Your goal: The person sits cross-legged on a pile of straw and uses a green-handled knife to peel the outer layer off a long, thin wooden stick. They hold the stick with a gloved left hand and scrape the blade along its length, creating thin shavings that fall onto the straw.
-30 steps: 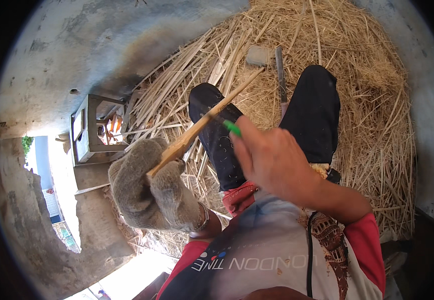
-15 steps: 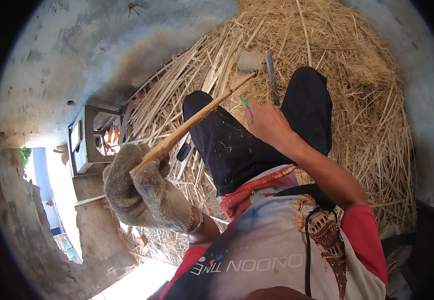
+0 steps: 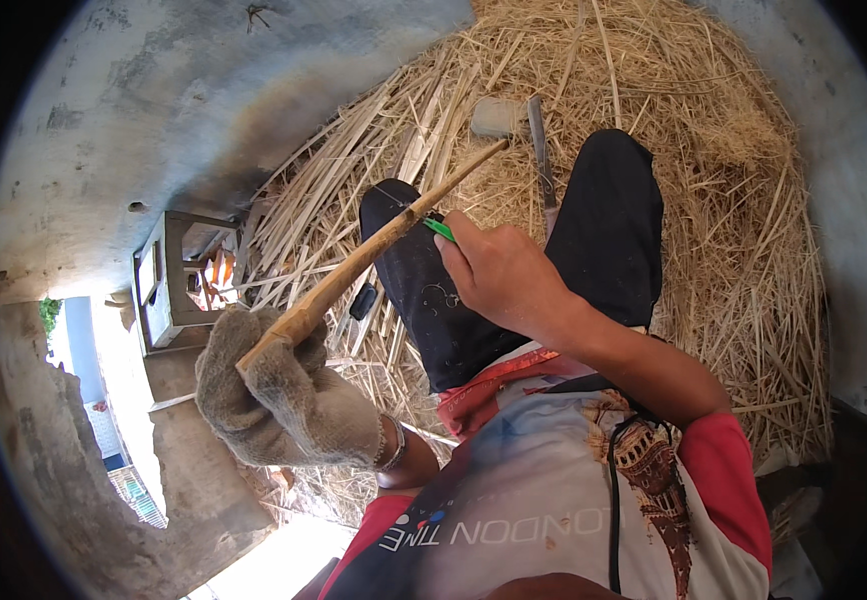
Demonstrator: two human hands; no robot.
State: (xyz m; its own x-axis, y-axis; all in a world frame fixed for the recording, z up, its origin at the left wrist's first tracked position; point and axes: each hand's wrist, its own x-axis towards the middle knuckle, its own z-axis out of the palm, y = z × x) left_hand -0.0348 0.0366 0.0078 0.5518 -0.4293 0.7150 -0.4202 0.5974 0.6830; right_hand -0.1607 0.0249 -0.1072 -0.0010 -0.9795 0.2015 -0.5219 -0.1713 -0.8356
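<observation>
Nearest lies the person's short-sleeved shirt [image 3: 524, 490], pale grey with red sleeves and a printed front. On the left, beyond a silvery bangle [image 3: 396, 445] at the wrist, the left hand [image 3: 279, 400], in a thick grey-brown knitted glove, is clamped around the thick near end of a long, tapering, light-brown wooden stick [image 3: 359, 260]. The stick slants far and to the right, passing over the left knee of the black trousers [image 3: 434, 310].

To the right, the bare right hand [image 3: 509, 270] is closed on a small green-handled tool [image 3: 440, 229]; its dark end is at the middle of the stick, though whether they touch is unclear. A small, dark oblong object [image 3: 362, 301] lies left of the trousers, and farther left stands an open-sided wooden frame [image 3: 182, 280].

Farther off, between the knees, rests a long, narrow grey metal blade [image 3: 540, 150], just right of a grey rectangular block [image 3: 499, 117]. Both lie on a broad heap of straw-coloured strips and shavings [image 3: 724, 230] against the stained, pale plaster wall [image 3: 204, 100].
</observation>
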